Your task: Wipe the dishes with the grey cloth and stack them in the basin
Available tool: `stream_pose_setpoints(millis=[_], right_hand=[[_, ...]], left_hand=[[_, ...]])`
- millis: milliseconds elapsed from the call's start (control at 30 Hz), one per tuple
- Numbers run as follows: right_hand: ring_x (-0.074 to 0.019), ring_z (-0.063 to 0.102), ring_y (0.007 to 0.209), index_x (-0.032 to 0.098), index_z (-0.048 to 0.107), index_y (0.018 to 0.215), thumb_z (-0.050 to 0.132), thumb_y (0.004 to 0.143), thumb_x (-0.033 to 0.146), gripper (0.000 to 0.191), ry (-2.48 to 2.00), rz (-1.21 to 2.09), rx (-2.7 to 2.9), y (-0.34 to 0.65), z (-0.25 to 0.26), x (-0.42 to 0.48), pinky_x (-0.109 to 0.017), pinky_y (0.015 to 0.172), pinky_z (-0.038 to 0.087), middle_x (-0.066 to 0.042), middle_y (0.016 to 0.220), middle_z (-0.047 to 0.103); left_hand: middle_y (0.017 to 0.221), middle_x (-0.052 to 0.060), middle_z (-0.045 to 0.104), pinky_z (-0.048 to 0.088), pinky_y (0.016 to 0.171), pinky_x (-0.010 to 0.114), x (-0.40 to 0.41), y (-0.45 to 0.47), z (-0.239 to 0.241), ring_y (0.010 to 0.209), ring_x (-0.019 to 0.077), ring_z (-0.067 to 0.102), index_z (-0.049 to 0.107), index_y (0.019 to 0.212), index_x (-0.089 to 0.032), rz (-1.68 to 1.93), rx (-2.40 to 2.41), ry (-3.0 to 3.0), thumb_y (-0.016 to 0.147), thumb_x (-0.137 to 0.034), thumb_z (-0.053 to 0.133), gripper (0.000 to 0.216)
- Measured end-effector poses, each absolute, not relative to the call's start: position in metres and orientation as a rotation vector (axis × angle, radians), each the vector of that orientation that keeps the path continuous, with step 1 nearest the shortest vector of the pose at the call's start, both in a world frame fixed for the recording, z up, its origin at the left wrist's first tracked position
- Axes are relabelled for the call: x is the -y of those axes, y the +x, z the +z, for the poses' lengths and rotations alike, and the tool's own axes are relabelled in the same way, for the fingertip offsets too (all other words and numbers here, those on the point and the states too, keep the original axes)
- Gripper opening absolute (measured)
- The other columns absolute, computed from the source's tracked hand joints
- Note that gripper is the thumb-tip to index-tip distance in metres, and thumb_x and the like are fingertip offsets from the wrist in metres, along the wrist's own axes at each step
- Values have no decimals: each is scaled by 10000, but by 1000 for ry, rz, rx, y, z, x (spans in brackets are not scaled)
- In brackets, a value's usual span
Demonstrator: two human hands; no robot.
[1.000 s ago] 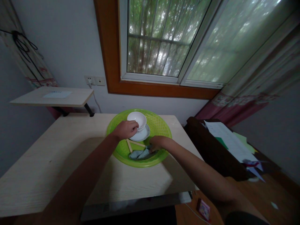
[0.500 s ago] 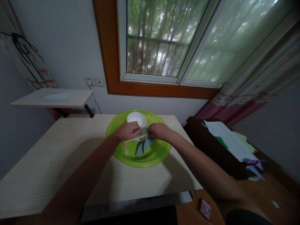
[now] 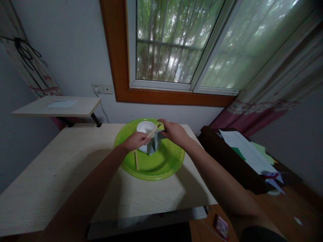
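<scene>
A round green plastic tray (image 3: 164, 166) sits on the light wooden table (image 3: 50, 174). In it stand white bowls (image 3: 145, 127) on a white plate. My left hand (image 3: 135, 141) is closed by the bowls' near side, touching a wooden chopstick (image 3: 152, 132) that points up to the right. A second chopstick (image 3: 136, 160) lies in the tray below that hand. My right hand (image 3: 174, 132) is closed on a grey-blue cloth (image 3: 153, 144), which hangs down from it above the tray.
A small wooden shelf (image 3: 58, 105) with a paper on it juts out at the left by the wall sockets. A dark cabinet (image 3: 227, 158) with papers stands to the right. A window and curtain are behind. A small pink box (image 3: 220, 226) lies on the floor.
My right hand has lifted the cloth off the tray floor and raised it toward the bowls. One chopstick has been tilted up near my left hand; the other now lies alone in the tray.
</scene>
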State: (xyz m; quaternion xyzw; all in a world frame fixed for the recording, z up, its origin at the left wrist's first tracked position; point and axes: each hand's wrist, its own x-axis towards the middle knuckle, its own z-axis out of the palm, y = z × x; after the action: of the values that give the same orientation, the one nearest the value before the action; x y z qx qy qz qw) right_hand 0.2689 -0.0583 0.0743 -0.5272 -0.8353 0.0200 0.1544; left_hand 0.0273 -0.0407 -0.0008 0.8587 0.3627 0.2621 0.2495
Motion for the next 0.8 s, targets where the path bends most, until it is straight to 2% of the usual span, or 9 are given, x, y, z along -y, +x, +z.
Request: stream_pose_setpoints(millis=[67,133,233,367,433,600,800], right_hand=[[-191,602,777,194,550,1236,623,903,434,417,-1492,224,2159,273,70,56,-270,688,408,-47,914,686],[-156,536,676,201,575,978,630,866,524,346,-1427,466,1943,276,65,52,-253,618,383,-3,770,618],[-122,466,603,222,475,747,696,761,576,418,-1292,878,1624,277,56,48,-234,557,353,48,650,508],[-123,531,642,213,498,753,749,690,544,421,-1151,1275,1201,274,48,46,-237,584,424,39,706,577],[-126,563,670,207,541,793,755,695,508,382,-1103,1349,1054,269,47,46,-233,588,449,29,754,620],[-103,544,630,197,585,814,783,710,482,362,-958,1428,927,246,51,51,-194,503,412,32,742,623],[-116,618,777,209,621,878,779,735,485,349,-755,1512,940,218,47,59,-206,668,536,18,868,664]], left_hand=[[646,19,643,369,610,248,39,27,-1,609,129,562,665,703,-164,750,-1037,2279,969,-500,406,501],[636,16,638,385,615,252,39,26,0,615,135,574,632,691,-171,770,-1082,2221,974,-500,383,500],[619,4,615,394,615,257,41,26,1,614,139,564,576,692,-189,796,-1136,2188,973,-492,376,459],[634,-12,602,386,601,254,42,26,2,621,139,555,535,734,-205,859,-1155,2178,967,-463,404,371],[634,-13,602,394,608,256,43,26,4,624,140,563,531,735,-207,857,-1133,2172,968,-450,407,359],[617,-15,605,422,630,259,44,26,7,617,141,578,560,750,-201,819,-1047,2165,971,-441,405,362],[626,-10,616,412,557,247,41,26,0,554,134,571,608,838,-189,797,-1036,2106,954,-469,442,346]])
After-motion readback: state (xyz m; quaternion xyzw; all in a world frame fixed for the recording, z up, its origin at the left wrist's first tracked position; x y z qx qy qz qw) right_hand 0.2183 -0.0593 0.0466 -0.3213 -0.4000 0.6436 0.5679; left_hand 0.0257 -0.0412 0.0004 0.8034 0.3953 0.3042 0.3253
